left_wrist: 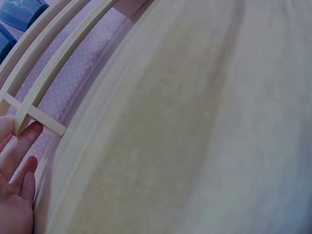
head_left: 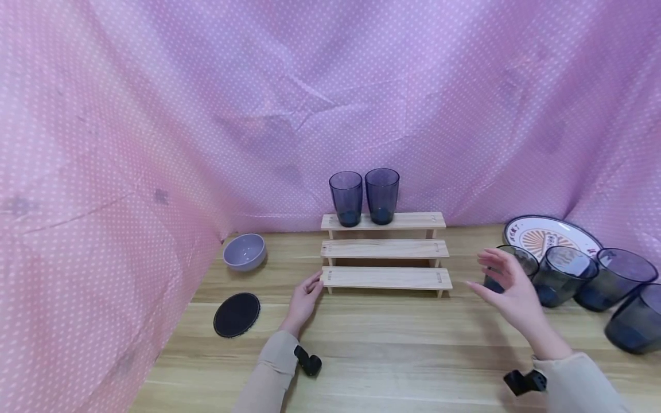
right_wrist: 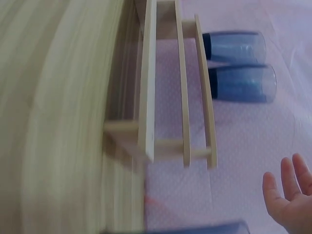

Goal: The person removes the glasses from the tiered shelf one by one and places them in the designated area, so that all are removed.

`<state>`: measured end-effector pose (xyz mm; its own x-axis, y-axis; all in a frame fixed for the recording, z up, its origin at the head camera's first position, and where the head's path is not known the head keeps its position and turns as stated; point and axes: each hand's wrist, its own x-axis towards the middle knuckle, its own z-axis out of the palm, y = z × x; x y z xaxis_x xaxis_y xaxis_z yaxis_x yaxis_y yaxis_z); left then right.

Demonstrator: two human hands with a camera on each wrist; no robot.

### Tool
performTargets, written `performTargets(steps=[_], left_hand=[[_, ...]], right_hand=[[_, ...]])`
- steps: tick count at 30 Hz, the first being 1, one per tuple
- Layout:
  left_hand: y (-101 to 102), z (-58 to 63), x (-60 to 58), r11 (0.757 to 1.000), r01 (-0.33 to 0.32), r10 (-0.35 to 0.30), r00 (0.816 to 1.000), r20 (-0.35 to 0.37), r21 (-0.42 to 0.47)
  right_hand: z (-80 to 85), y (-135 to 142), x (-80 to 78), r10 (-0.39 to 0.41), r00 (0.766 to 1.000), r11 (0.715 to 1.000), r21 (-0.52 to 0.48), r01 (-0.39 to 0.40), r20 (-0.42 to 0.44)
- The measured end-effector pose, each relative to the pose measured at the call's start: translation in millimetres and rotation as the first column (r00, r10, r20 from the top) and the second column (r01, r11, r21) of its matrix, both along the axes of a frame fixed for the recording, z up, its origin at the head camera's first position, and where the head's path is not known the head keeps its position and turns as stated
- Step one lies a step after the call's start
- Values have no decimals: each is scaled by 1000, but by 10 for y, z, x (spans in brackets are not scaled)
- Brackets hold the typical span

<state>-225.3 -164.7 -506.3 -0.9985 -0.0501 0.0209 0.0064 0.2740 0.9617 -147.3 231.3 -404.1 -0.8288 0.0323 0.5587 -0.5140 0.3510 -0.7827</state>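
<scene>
Pinching the left end of the lowest step of the wooden rack, the left hand has its thumb and a finger on either side of the board. The right hand is spread, with its thumb well apart from its fingers. It is to the right of the rack, just beside the first of four dark glasses. I cannot tell if it touches that glass.

The rack sits near the back of the counter, where the wood meets a pink dotted cloth. It has three long steps, and each higher one is farther back. Two blue glasses stand upright on the left half of the top step, with a thin gap between them. The step runs on past them to the right. A wide strip of wood lies in front of the rack, between the two arms.

The four glasses crowd close together, and the last one is cut by the side of the head view. Behind them is a round plate. Over on the left, a purple bowl sits near the back corner, and a black mat lies near the left edge.
</scene>
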Motion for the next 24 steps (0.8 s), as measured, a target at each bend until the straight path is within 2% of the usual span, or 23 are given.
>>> performTargets(steps=[5, 13, 19, 24], left_hand=[[-9, -6, 1, 1000, 8, -8, 1000, -18, -14], [-2, 14, 4, 1000, 5, -5, 1000, -3, 5], [0, 22, 6, 1000, 6, -6, 1000, -9, 3], [3, 14, 13, 1000, 5, -5, 1000, -7, -9]], right_hand=[[90, -217, -182, 45, 998, 998, 34, -47, 44], [243, -477, -483, 55, 990, 993, 98, -68, 133], [309, -591, -705, 97, 971, 989, 92, -119, 219], [373, -665, -892, 94, 960, 982, 135, -133, 264]])
